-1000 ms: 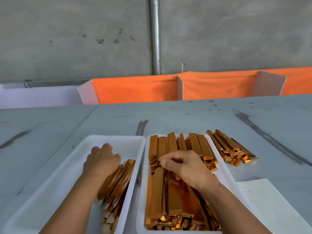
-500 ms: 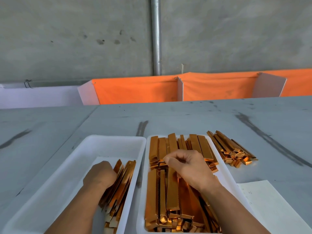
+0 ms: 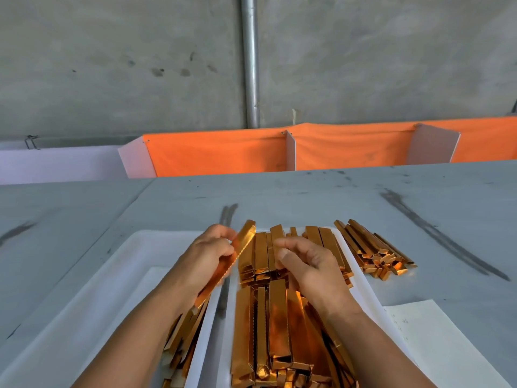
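1. The left hand (image 3: 205, 261) grips one flat gold sleeve (image 3: 246, 239), fingers and thumb curled round its long edge. The sleeve is in the air, tilted, above the gap between the two trays near the table's (image 3: 307, 197) front edge.
2. The right hand (image 3: 310, 267) hovers over the right tray (image 3: 230, 317), fingers loosely curled and holding nothing, just beside the sleeve's far end.
3. We judge the step to be opening the sleeve into a box. We bring the right hand's thumb and forefinger to the free end and press the opposite creases gently, so the foil squares up without denting.
4. We then lay it parallel to the formed boxes (image 3: 277, 326), not across them.
5. The flat stack (image 3: 184, 340) lies in the left tray (image 3: 126, 261). A loose pile (image 3: 372, 250) lies on the table towards its right edge.
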